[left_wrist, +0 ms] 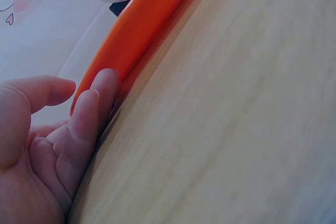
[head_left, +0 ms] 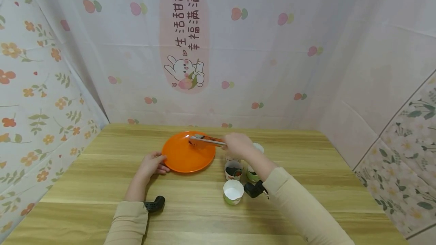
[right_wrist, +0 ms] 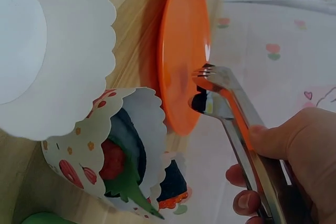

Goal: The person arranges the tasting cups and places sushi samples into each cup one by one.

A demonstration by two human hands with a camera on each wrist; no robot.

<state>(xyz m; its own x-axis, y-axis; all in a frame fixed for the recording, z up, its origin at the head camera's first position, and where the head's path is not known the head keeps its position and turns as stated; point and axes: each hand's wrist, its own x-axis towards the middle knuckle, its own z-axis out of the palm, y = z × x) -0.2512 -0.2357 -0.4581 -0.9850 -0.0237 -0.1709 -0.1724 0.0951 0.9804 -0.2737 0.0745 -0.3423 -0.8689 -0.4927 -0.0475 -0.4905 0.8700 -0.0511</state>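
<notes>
An orange plate [head_left: 188, 160] lies on the wooden table. At its left rim my left hand [head_left: 151, 164] holds the edge, thumb on the upper side and fingers beneath, as the left wrist view shows. My right hand [head_left: 238, 145] grips metal tongs [right_wrist: 242, 124] with a fork-like end, reaching in from the right over the plate's far part. A small dark piece [right_wrist: 198, 103] is at the tongs' tips; what it is cannot be made out. Right of the plate stand several scalloped paper cups. One floral cup [right_wrist: 84, 158] contains dark, red and green pieces.
Nearest the front is a paper cup [head_left: 233, 192] showing a bare white inside. A green paper cup [head_left: 252, 174] stands behind it to the right, partly hidden by the right forearm. A printed cloth [head_left: 259, 67] hangs behind the table's back edge.
</notes>
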